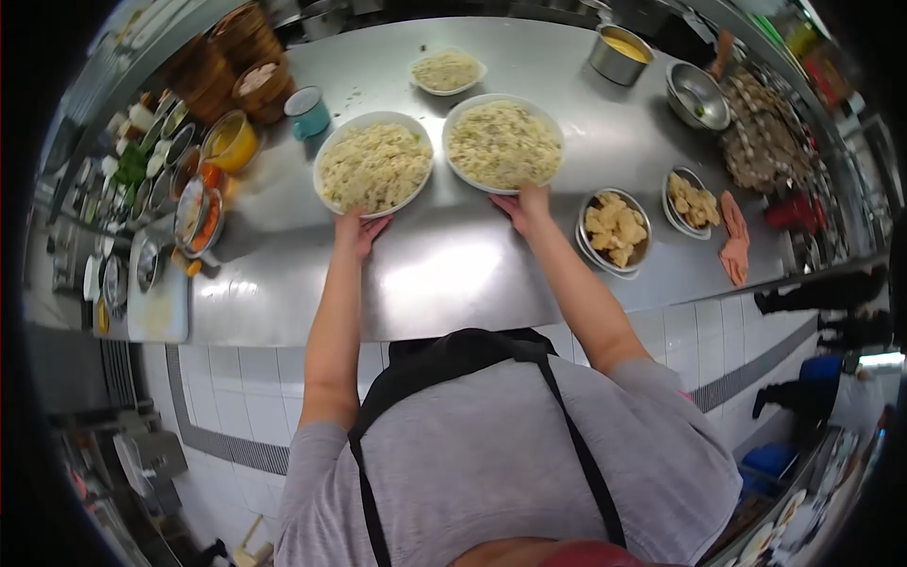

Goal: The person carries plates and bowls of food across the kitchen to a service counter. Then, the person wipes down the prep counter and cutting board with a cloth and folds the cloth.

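Two large white oval dishes lie side by side on the steel counter, both heaped with pale yellow fried rice: a left dish of rice (pixel 373 163) and a right dish of rice (pixel 504 144). My left hand (pixel 360 230) grips the near rim of the left dish, thumb on top and fingers beneath. At the near rim of the right dish, my right hand (pixel 522 208) holds on the same way, its fingers partly under the dish. Behind them sits a smaller white bowl of rice (pixel 446 72).
Metal bowls of fried pieces (pixel 616 229) and a pink cloth (pixel 734 238) lie at the right. A pot of yellow liquid (pixel 621 55) stands at the back right. A turquoise mug (pixel 307 112), bamboo steamers and a cutting board (pixel 160 298) are at the left.
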`<state>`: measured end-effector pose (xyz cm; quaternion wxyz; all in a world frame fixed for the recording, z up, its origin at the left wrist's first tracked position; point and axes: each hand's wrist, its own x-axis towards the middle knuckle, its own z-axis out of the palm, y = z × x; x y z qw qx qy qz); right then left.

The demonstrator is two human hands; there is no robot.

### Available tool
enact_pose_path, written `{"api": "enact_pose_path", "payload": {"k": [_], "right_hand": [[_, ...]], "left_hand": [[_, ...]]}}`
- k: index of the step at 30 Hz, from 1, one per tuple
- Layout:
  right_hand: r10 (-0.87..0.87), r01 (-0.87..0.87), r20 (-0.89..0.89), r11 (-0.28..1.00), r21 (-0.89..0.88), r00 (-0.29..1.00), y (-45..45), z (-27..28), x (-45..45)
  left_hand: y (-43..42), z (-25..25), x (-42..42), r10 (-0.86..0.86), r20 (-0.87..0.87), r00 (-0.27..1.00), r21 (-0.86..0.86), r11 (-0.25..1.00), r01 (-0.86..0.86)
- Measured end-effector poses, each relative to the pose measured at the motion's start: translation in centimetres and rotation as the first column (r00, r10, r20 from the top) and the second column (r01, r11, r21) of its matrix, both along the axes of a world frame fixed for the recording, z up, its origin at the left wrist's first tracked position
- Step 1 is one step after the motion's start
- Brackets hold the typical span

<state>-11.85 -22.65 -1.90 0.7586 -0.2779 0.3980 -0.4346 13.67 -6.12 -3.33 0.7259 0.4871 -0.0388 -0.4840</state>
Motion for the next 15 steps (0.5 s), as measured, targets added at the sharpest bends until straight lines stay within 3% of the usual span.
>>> {"api": "enact_pose_path", "payload": {"k": [4,8,10,11,12,13,14,15], "right_hand": [[-0.116,0.116,-0.003,0.993,0.028,0.993,1.0,2.2,1.0],[-0.174,0.174,0.021,0.984,-0.039,0.985,2.3,-0.1,1.1],[-0.227,0.227,0.035,0.974,0.001,0.973,5.5,-0.6,0.7],[-0.293,0.32,0.264,0.945,-0.065,0.919,6.0,-3.9,1.3],[-0.322,0.368,0.274,0.919,-0.14,0.906,5.7,-8.4,2.1],[-0.483,0.387,-0.115,0.804,-0.452,0.868,6.6,-12.3,2.2],[-0.514,0.54,0.169,0.817,-0.204,0.841,10.0,-9.3,1.3],[-0.485,0.462,-0.144,0.872,-0.163,0.863,15.1,-4.5,-1.1]], "left_hand": [[0.0,0.5,0.0,-0.028,-0.022,0.999,-0.021,0.999,0.027],[1.4,-0.4,0.2,-0.071,-0.046,0.996,-0.121,0.991,0.065],[5.1,-1.3,0.4,-0.182,-0.025,0.983,-0.196,0.965,0.173],[7.4,-3.3,2.1,-0.299,-0.025,0.954,-0.201,0.936,0.288],[9.6,-5.3,3.7,-0.413,-0.018,0.911,-0.204,0.893,0.401],[12.4,-0.7,0.1,-0.496,0.175,0.85,-0.286,0.801,0.526],[13.9,-3.5,2.0,-0.516,0.134,0.846,-0.264,0.804,0.532],[15.5,-6.3,3.7,-0.533,0.093,0.841,-0.242,0.807,0.539]]}}
